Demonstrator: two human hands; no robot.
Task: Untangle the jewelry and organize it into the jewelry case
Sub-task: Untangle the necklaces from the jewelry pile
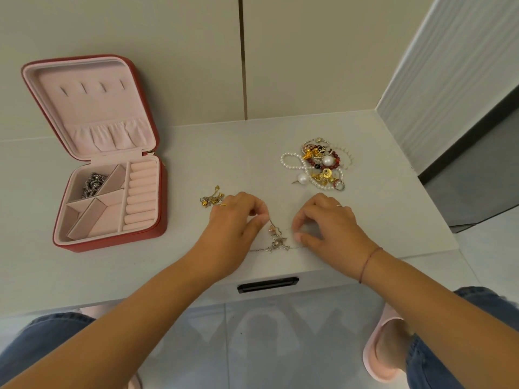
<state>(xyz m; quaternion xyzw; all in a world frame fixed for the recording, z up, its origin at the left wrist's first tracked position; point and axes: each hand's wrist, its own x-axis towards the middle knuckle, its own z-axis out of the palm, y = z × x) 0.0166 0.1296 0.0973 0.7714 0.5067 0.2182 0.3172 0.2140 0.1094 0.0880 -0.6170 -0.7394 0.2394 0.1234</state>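
Head view: we're pinching knotted chain at counter front edge. Left hand fingers holding strand up, right hand fingers nipping other end. Rec: we're easing loops slack, not yanking. Jewelry case open, far left.

This looks like a room in a home, probably a bedroom or dressing corner. The pale desk has a drawer with a black recessed handle. Behind the desk stand plain cream cupboard panels, and to its right is a ribbed white wall panel. Below the desk are glossy floor tiles and a pink slipper. An open jewelry case sits on the desk's left part.
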